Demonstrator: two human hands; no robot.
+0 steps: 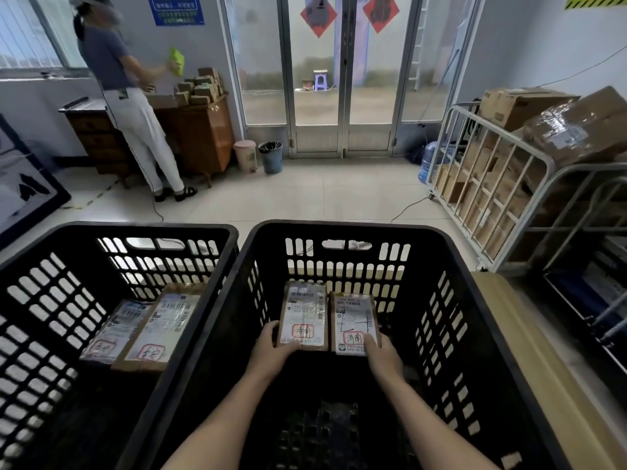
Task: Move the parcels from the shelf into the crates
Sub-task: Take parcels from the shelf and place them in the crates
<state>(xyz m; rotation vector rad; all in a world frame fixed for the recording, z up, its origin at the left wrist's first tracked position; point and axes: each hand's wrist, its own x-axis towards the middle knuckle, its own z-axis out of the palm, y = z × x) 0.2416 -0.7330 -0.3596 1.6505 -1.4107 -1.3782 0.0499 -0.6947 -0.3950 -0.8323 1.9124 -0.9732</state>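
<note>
Both hands are clasping parcels now: the left hand (274,351) is curling around the near left corner of the left parcel (303,312), thumb lying across its label, and the right hand (381,359) is wrapping its fingers over the near end of the right parcel (354,318). Each parcel is stretching away from its hand toward 12 o'clock, labels facing up, the pair sitting just beside each other and close to the far wall.

All of this is happening inside the right crate (349,228), a black slotted one filling the middle of the view. Whether the two parcels are resting on its floor, I cannot tell.

At 9 o'clock the left crate (118,228) is standing rim to rim with it, carrying a brown boxed parcel (159,330) and a pale packet (112,329) lying side by side.

Over at 2 o'clock a metal cage trolley (451,157) is holding stacked cardboard boxes (576,127).

Up at 11 o'clock another person (129,106) is standing at a wooden desk (203,137), back turned, holding a green packet (177,61).
</note>
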